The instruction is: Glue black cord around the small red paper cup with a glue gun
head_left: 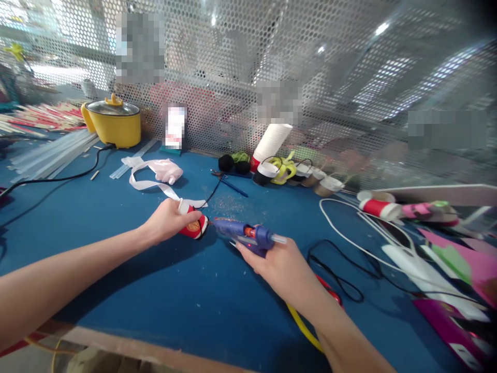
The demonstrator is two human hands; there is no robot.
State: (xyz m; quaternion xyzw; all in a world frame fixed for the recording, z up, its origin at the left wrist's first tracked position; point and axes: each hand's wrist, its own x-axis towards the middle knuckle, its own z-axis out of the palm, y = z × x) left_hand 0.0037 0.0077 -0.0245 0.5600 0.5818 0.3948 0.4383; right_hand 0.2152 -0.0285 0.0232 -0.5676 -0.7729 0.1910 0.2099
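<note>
Blue table, w/ yellow pot, glue sticks, ribbon, cables, paper cups

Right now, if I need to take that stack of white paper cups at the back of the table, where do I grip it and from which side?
Grip the white cup stack around its upper, free half, coming from the front left. It leans to the right against the perforated screen, so the back is blocked, and loose cups and yellow scissors crowd its base. The hot glue gun and both hands are well clear in front.
</note>
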